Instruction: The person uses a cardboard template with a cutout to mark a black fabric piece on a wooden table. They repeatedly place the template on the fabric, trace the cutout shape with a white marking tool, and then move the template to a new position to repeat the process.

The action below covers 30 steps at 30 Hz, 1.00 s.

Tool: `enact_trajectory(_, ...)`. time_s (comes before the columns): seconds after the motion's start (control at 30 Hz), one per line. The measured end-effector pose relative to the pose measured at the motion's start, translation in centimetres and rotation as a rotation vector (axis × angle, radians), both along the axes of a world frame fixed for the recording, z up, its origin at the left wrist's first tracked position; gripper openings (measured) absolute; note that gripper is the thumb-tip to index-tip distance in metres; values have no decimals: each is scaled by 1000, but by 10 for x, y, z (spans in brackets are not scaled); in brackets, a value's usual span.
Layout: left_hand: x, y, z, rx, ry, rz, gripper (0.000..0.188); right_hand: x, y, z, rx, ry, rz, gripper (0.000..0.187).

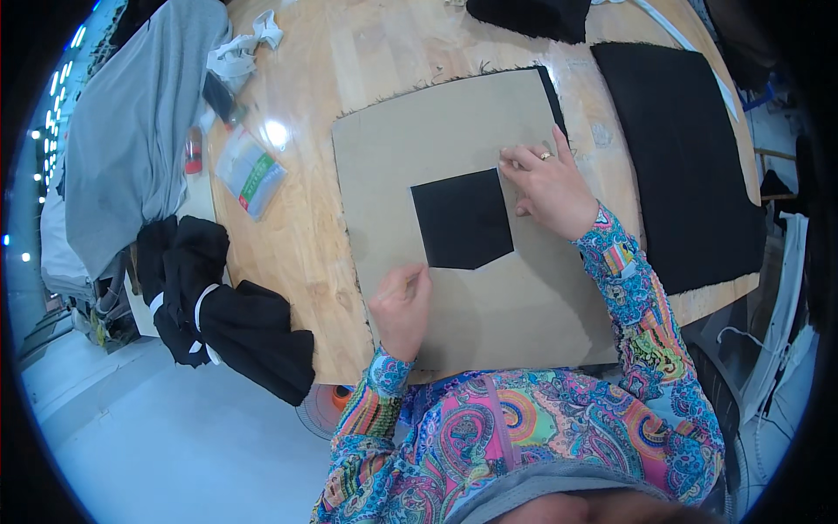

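Observation:
A beige card sheet (pixel 471 327) lies on the wooden table over black fabric (pixel 552 94), whose frayed edge shows along the top and right. At the card's middle is a black pocket-shaped area (pixel 463 218) with thin pale edges. I cannot tell whether it is a cutout or a piece lying on top. My left hand (pixel 401 306) is at its lower left corner, fingertips pinched together; anything between them is too small to make out. Beside its upper right edge, my right hand (pixel 552 185) rests with fingers spread, one stretched upward and a ring on another.
Another black fabric panel (pixel 690 166) lies at the right. At the left are a clear plastic packet (pixel 250 172), a small red-capped bottle (pixel 193 150), tied black cloth bundles (pixel 236 314) and draped grey cloth (pixel 140 113). More black fabric (pixel 532 16) sits at the far edge.

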State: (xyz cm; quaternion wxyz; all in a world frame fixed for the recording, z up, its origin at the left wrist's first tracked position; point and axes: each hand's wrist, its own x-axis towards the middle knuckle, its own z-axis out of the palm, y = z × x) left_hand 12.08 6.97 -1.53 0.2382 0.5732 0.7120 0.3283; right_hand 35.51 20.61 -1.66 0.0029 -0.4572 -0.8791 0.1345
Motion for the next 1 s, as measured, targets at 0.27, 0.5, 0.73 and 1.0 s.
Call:
enact_trajectory(0.27, 24, -5, 6, -76, -321, 7, 11, -1, 1, 0, 0, 3, 16, 59)
enact_trajectory(0.5, 36, -3, -1, -114, -265, -17, 11, 1, 1, -2, 9, 16, 13, 58)
enact_trajectory(0.73, 35, 0, -1, -99, -201, -77, 11, 0, 0, -2, 7, 11, 10, 59)
enact_trajectory(1.0, 19, 0, 1, -66, -132, 3, 10, -1, 0, 0, -3, 5, 10, 59)
